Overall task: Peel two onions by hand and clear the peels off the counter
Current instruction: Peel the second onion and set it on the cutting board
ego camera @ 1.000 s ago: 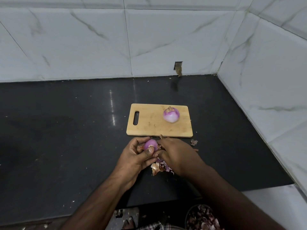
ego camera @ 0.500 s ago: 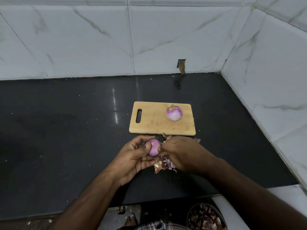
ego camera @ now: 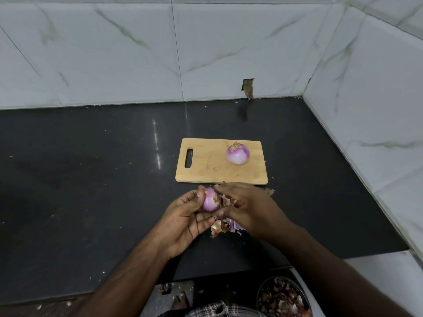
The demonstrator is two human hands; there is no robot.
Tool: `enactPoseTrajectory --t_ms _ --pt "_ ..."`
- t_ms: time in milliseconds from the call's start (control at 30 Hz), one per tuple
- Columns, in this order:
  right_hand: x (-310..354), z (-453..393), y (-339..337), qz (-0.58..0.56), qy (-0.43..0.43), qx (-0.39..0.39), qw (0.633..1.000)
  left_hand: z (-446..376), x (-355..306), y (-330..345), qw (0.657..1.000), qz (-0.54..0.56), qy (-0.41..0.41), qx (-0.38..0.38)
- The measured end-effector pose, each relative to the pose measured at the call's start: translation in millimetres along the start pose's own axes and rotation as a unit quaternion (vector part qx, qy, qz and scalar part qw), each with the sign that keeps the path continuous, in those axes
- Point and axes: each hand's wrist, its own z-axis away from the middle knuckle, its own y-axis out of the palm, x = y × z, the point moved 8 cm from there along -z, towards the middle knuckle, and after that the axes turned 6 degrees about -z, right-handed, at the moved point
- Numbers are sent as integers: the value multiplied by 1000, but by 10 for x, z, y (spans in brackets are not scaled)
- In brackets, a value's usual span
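Note:
My left hand (ego camera: 185,218) grips a small purple onion (ego camera: 210,200) just in front of the wooden cutting board (ego camera: 206,168). My right hand (ego camera: 247,209) is against the onion's right side, its fingers curled and pinching at the dry skin there. A second, peeled onion (ego camera: 238,153) rests on the right part of the board. A heap of brown and purple peels (ego camera: 223,227) lies on the black counter (ego camera: 91,179) under my hands. A loose peel scrap (ego camera: 270,191) lies by the board's front right corner.
White marble-look tiled walls close the counter at the back and right, forming a corner. Below the counter's front edge at lower right stands a round bowl (ego camera: 283,298) holding peels. A bare foot shows on the floor.
Both hands have kept working the small onion in place. The onion has turned in my left hand, now showing more of its purple side and its root end.

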Motion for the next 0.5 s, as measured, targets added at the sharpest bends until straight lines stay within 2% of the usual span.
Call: enactPoseTrajectory --t_ms 133,233,333,400,500 --pt "-36 10 0 -145 9 -124 982 28 17 100 1000 3 -4 23" --pt "-33 0 -1 -139 2 -171 975 13 -5 106 1000 15 10 15" --pt "-76 -47 -5 -141 56 -203 967 20 10 151 1000 15 21 13" --pt "-88 -90 -16 -155 70 -187 968 28 14 146 999 25 26 6" --pt "-31 -138 51 -173 55 -73 981 20 -45 105 999 20 36 -9"
